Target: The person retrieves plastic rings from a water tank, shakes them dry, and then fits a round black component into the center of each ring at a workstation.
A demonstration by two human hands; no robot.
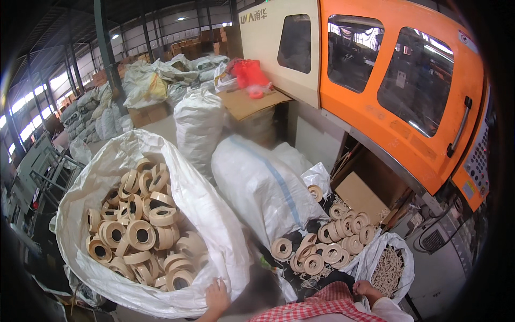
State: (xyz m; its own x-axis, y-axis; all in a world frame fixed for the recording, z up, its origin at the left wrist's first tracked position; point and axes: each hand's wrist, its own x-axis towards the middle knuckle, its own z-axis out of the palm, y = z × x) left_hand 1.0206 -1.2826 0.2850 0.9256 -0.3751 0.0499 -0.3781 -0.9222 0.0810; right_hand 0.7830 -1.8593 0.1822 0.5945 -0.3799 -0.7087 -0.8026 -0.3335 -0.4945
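My left hand (217, 295) is at the near right edge of a large open white woven sack (209, 225), its fingers bent onto the sack's material. Inside the sack lie many beige plastic rings (141, 235), shaped like short spools. My right hand (367, 290) is closed at my right side, by a red-and-white checked cloth (322, 306) and dark fabric. Whatever it holds, if anything, is hidden. Just beyond it stands a smaller white bag (406, 257) of thin beige sticks (389, 271). More beige rings (332, 253) are heaped in front of me.
A filled white sack with a blue stripe (268, 185) leans beside the heap. An upright white sack (198, 129) stands behind. At right is a large orange-and-cream machine (397, 102), with an open cardboard box (362, 196) below. Piled sacks (96, 115) and a green post (109, 53) stand farther back.
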